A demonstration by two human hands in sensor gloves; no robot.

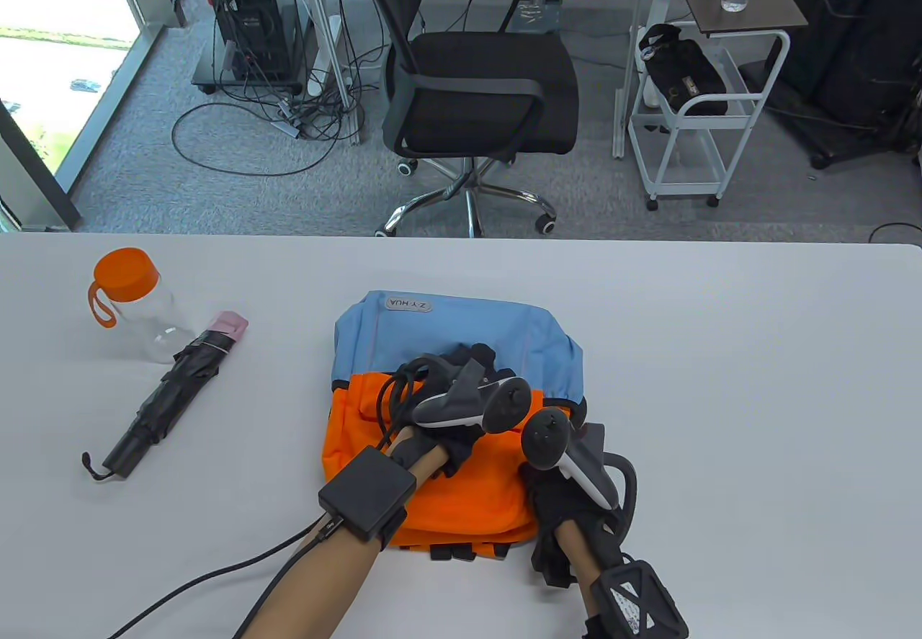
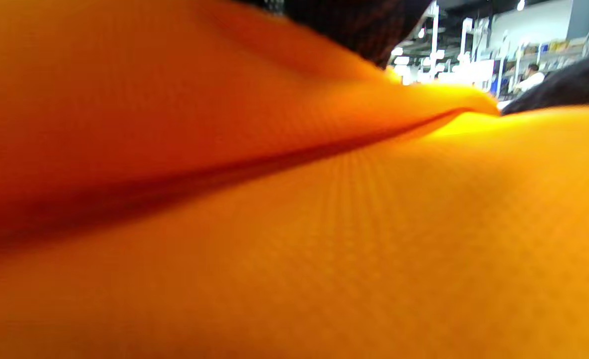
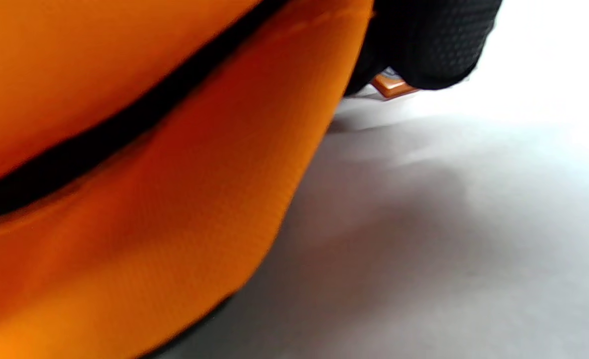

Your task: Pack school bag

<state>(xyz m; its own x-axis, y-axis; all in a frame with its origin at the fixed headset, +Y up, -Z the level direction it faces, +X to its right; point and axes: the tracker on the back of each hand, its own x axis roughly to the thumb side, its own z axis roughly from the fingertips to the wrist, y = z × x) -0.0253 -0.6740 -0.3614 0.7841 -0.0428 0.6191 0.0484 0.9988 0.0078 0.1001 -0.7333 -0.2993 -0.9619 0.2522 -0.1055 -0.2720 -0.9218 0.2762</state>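
We see a bag (image 1: 461, 351) made of woven cloth, orange and blue, with a fine grid in the weave and a soft, matt look. The bottle (image 1: 140, 307) is clear plastic with a smooth orange plastic lid. The umbrella (image 1: 169, 394) is dull black cloth. The counter (image 1: 720, 380) is smooth and white. Our hands wear black knit gloves.

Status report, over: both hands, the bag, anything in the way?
Left hand and right hand on backpack; grip hidden. Bottle and umbrella unpacked, left of it. Nothing blocking.
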